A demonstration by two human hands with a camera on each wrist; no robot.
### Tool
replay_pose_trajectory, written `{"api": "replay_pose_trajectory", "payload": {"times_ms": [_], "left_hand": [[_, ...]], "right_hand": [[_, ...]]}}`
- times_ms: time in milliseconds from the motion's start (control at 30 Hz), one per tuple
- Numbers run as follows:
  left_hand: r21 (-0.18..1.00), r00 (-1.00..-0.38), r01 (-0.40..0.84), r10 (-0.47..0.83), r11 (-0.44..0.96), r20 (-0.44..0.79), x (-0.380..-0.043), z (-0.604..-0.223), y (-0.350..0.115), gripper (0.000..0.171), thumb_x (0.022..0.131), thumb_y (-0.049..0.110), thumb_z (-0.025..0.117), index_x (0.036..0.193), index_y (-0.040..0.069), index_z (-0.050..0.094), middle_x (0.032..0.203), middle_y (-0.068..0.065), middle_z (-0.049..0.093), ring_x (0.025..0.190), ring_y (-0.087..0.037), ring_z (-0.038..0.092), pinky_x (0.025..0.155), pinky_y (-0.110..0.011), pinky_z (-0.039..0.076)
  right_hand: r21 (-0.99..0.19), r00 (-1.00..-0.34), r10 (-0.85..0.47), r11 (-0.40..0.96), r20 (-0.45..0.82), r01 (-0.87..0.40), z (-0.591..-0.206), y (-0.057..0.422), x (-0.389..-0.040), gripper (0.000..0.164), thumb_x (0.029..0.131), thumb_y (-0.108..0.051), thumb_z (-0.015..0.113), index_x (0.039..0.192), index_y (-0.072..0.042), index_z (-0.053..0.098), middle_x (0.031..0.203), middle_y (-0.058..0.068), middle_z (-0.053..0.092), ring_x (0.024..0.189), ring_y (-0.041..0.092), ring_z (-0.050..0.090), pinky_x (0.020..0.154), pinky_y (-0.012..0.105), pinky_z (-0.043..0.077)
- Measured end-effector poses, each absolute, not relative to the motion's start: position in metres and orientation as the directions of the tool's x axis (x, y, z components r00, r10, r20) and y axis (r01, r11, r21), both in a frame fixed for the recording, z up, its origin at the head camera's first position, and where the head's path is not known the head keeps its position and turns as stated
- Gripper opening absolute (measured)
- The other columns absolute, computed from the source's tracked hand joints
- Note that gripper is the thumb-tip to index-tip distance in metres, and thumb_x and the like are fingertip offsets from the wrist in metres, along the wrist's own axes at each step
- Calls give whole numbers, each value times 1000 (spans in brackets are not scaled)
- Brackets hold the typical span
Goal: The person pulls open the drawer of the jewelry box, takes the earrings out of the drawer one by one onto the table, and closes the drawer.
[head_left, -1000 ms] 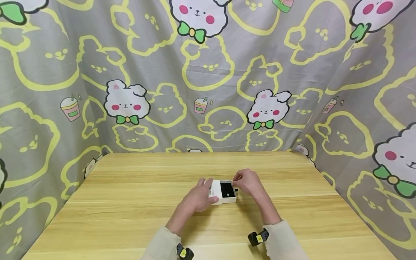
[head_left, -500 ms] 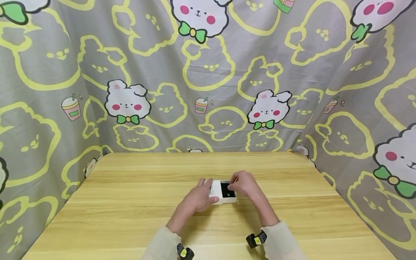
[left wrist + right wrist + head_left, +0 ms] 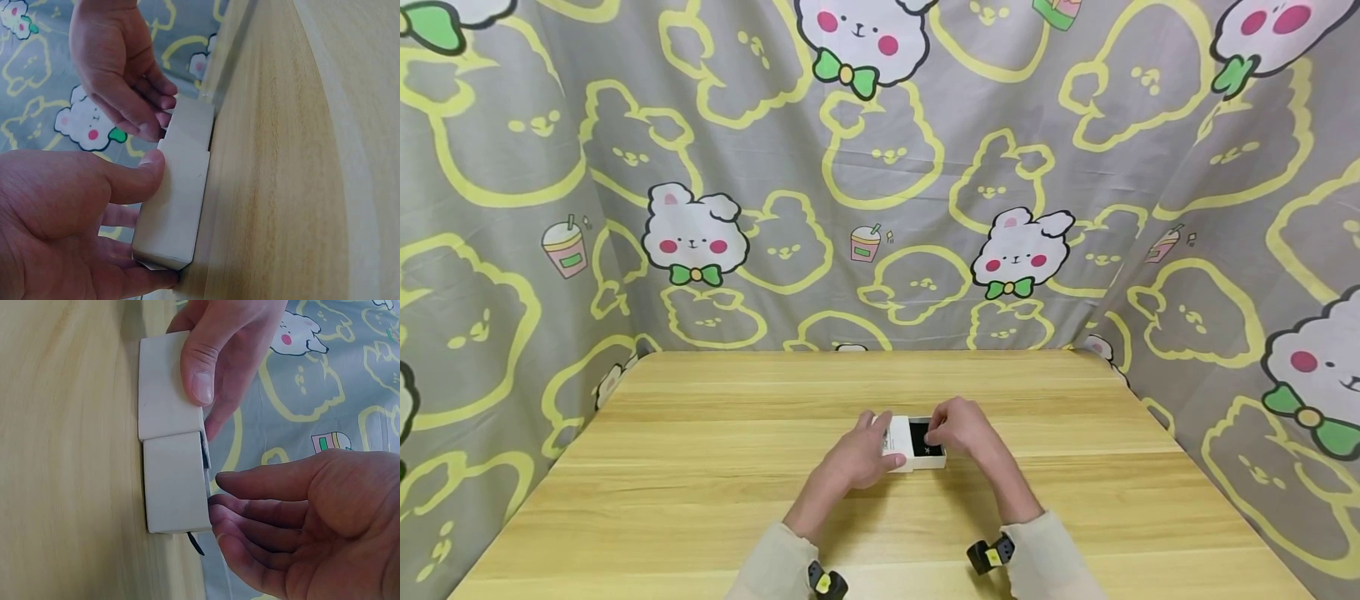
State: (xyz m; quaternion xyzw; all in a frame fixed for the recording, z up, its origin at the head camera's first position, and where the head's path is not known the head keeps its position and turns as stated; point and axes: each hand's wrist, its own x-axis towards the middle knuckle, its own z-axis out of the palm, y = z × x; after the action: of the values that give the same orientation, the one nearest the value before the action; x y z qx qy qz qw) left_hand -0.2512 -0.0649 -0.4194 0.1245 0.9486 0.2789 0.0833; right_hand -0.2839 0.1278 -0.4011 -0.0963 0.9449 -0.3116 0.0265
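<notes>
A small white drawer box (image 3: pixel 898 437) lies on the table, its drawer (image 3: pixel 176 482) slid partway out to the right. Thumb and fingers of my left hand (image 3: pixel 857 458) grip the outer sleeve (image 3: pixel 173 206) from both sides. Inside the drawer is a flat black piece (image 3: pixel 920 437) with a small white mark; whether it is cloth or a pad, I cannot tell. My right hand (image 3: pixel 964 429) reaches over the drawer, fingertips at the black piece. In the right wrist view its fingers are loosely bent, with a gap below the top one, and nothing shows between them.
A short black ribbon tab (image 3: pixel 196 544) sticks out from the drawer's end. The wooden table (image 3: pixel 737 400) extends around the box. A grey curtain (image 3: pixel 775 208) with cartoon prints hangs behind and at both sides. Each wrist carries a small black camera (image 3: pixel 990 553).
My right hand has moved left from the drawer's outer end to above the black piece, then slightly nearer to me. My left hand and the box have stayed in place.
</notes>
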Motion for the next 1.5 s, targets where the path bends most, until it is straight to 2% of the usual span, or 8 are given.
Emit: {"api": "replay_pose_trajectory", "payload": {"times_ms": [333, 700, 1067, 1333, 1500], "left_hand": [[554, -955, 193, 285, 810, -84, -253, -420, -66, 77, 97, 36, 69, 158, 6, 33, 156, -23, 35, 101, -30, 60, 91, -49, 52], [544, -953, 208, 293, 813, -72, -252, -421, -65, 76, 96, 36, 70, 157, 6, 34, 152, -22, 39, 93, -28, 58, 85, -46, 52], [555, -955, 208, 290, 805, -63, -252, -422, -65, 76, 96, 34, 71, 156, 4, 35, 152, -23, 39, 93, -27, 58, 85, -47, 52], [550, -956, 202, 286, 810, -70, -252, -421, -65, 77, 96, 35, 70, 157, 5, 34, 156, -24, 36, 104, -32, 61, 93, -51, 52], [546, -956, 206, 286, 812, -65, -252, -422, -65, 76, 96, 35, 70, 157, 4, 34, 154, -24, 37, 103, -32, 61, 93, -51, 53]], "right_hand": [[-572, -977, -214, 800, 13, -183, -405, 121, -280, 15, 74, -5, 83, 67, -8, 70, 63, -1, 63, 63, 15, 56, 57, 27, 46], [-530, -976, -209, 821, 65, -211, -409, 114, -278, 15, 70, 2, 77, 62, -6, 67, 58, -1, 59, 56, 15, 52, 52, 26, 44], [-464, -975, -194, 857, 113, -224, -409, 106, -273, 18, 64, 9, 67, 58, -7, 60, 57, 1, 57, 55, 16, 49, 49, 25, 40], [-442, -979, -158, 874, 130, -200, -412, 103, -272, 18, 65, 8, 64, 58, -8, 62, 58, 2, 58, 55, 17, 48, 47, 27, 38], [-426, -980, -141, 885, 144, -190, -413, 101, -272, 21, 65, 10, 62, 56, -9, 59, 57, 3, 57, 54, 17, 47, 45, 28, 37]]}}
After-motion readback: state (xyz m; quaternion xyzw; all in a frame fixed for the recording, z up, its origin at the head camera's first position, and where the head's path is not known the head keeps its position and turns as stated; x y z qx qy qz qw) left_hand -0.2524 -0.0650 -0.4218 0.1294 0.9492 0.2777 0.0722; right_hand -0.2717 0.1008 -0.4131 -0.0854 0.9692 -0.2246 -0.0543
